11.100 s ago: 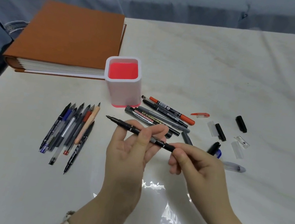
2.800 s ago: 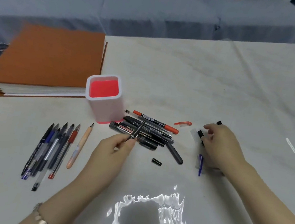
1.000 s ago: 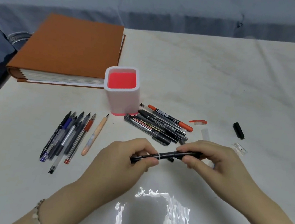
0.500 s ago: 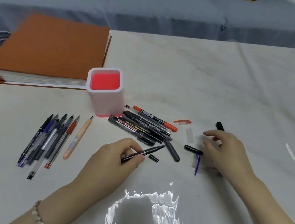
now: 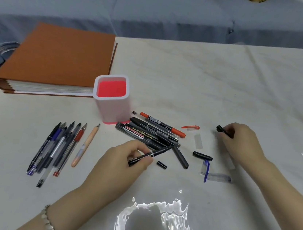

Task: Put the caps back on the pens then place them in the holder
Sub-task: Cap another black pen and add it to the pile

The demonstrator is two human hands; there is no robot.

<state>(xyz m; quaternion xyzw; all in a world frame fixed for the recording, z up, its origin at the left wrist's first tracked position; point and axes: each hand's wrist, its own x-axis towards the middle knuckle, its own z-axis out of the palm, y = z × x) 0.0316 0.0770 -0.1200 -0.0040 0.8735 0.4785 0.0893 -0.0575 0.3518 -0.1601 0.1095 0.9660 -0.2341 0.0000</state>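
My left hand (image 5: 122, 161) grips a thin black uncapped pen (image 5: 156, 153) low over the table, its tip pointing up and right toward the marker pile (image 5: 150, 132). My right hand (image 5: 239, 142) pinches a black cap (image 5: 221, 129) at the far right of the scatter. The white holder with a red inside (image 5: 110, 98) stands upright and holds no pens. Loose caps lie between my hands: a long black one (image 5: 202, 156), a short black one (image 5: 161, 164), a grey one (image 5: 181, 156), a blue-clip clear one (image 5: 205, 167) and a red one (image 5: 190, 127).
A row of several uncapped pens (image 5: 57, 147) and a peach pen (image 5: 85, 146) lie left of my left hand. An orange binder (image 5: 58, 59) sits at the back left. Clear caps (image 5: 198, 141) lie near my right hand. A blue sofa runs behind the white table (image 5: 208, 79).
My right hand has moved farther right and picked up the black cap that lay beyond it. My left hand keeps holding the thin black pen in about the same place.
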